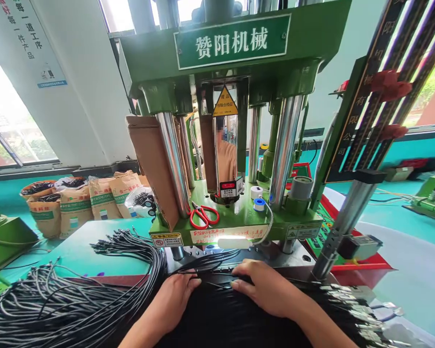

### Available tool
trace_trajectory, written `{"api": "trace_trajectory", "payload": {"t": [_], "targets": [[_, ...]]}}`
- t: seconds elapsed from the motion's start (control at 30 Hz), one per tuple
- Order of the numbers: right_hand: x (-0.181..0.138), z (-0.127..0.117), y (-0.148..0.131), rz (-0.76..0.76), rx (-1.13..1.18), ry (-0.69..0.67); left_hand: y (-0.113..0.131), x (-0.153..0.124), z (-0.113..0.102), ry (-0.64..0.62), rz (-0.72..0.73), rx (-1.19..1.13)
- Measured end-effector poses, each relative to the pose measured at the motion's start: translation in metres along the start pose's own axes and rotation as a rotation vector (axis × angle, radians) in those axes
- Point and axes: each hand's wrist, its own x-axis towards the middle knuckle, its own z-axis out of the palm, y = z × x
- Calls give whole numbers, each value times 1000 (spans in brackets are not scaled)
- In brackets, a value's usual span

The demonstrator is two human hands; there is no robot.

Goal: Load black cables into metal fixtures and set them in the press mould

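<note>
My left hand (174, 299) and my right hand (264, 287) rest side by side on a thick bundle of black cables (217, 314) lying across the bench in front of a green press machine (228, 121). Both hands have their fingers curled onto the thin cable ends (210, 263) that reach toward the machine's lower mould plate (246, 256). More black cables (58, 304) spill in a large heap to the left. On the right, several cable ends carry metal connectors (351, 302).
Red-handled scissors (204, 216) and tape rolls (258, 199) lie on the green machine table. Chrome columns (174, 162) flank the opening. A person stands behind the machine. Brown paper sacks (79, 200) stand on the floor at left. A black cylinder post (342, 224) rises at right.
</note>
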Motion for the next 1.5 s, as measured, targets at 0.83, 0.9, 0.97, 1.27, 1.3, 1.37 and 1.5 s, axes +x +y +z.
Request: {"api": "trace_trajectory", "payload": {"t": [0.83,0.9,0.97,1.27,1.3,1.37,1.5], "targets": [[13,35,-26,-81,-131,149,-17,4,16,118,42,-32],[14,37,-25,-99,-127,163,-14,2,12,103,51,-55],[14,39,-23,-98,-113,167,-11,-1,9,71,67,-76],[12,44,-24,-132,-174,205,-8,-2,8,27,58,-103],[11,44,-25,-136,-177,209,-7,-2,8,42,64,-102],[8,42,-28,-124,-202,213,-4,-3,7,78,77,-102],[3,39,-33,-18,-387,229,-1,-4,1,92,98,-157]]}}
